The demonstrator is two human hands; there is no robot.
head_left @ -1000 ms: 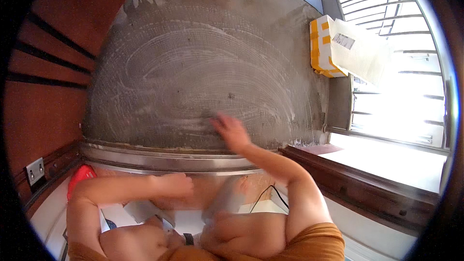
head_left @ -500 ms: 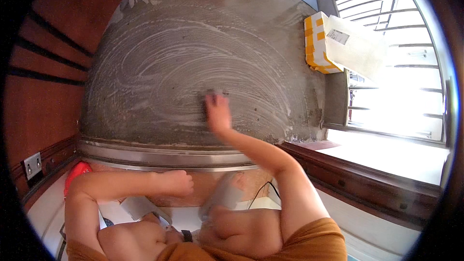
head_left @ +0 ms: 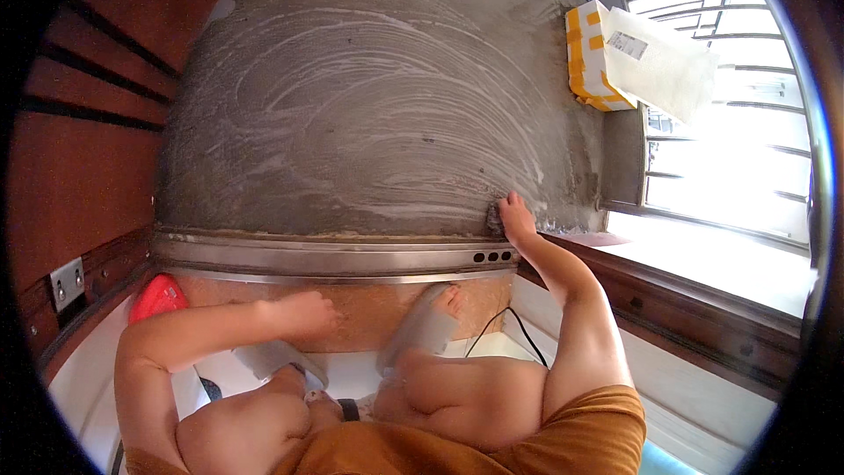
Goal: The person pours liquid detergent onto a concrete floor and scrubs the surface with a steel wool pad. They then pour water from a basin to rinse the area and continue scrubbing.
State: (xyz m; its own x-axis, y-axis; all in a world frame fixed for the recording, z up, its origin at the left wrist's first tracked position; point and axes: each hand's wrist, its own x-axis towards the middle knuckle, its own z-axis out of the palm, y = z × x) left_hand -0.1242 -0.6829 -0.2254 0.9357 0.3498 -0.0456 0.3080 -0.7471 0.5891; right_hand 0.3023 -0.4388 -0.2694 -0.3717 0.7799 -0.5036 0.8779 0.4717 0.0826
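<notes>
My right hand [head_left: 516, 216] is closed around a dark grey scouring pad [head_left: 495, 218], pressing it to the wet concrete floor [head_left: 352, 123] beside the right end of the metal door sill [head_left: 308, 255]. Curved whitish streaks of suds cover much of that floor. My left hand [head_left: 309, 312] is held loosely curled over the brown strip on my side of the sill. Nothing shows in it, though its fingertips are partly hidden.
A white foam box [head_left: 607, 57] with yellow tape stands at the right by metal railings [head_left: 765, 70]. Dark red wooden door panels [head_left: 88, 167] rise on the left. A red object [head_left: 158, 296] lies beside my left forearm. A black cable [head_left: 519, 321] curves near my right foot.
My right hand has swept the scouring pad rightward and slightly nearer, from mid-floor to the sill's right end. My left hand stays curled in nearly the same place. The view has shifted slightly.
</notes>
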